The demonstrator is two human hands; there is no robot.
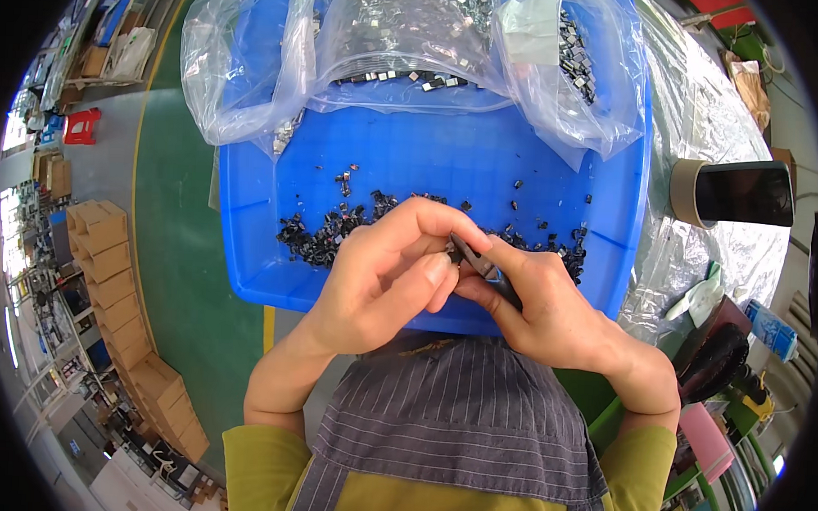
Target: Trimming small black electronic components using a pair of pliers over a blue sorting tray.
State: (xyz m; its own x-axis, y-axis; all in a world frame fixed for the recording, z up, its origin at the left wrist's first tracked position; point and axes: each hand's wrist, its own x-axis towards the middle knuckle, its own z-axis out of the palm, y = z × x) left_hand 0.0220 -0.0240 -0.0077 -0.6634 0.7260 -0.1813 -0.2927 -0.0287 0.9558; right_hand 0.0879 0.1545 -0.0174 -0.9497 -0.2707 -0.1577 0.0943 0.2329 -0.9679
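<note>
Two hands work a tiny dark part over the near edge of a blue tray.

Nearest is a grey striped apron (458, 410) over yellow-green sleeves. Above it, the left hand (386, 273) pinches a small dark part (451, 253) with curled fingers, and the right hand (542, 301) is closed around a slim dark tool (485, 265) whose tip meets that part. Just behind them, loose small dark parts (338, 230) lie scattered along the near half of the blue tray (247, 250). Clear plastic bags (416, 39) of similar parts crowd its far edge. Right of the tray, crinkled plastic sheeting (702, 131) covers the bench, with a tape roll (686, 191) and a dark phone (745, 192). Left, a green floor (170, 247) runs past stacked cardboard boxes (111, 263).
</note>
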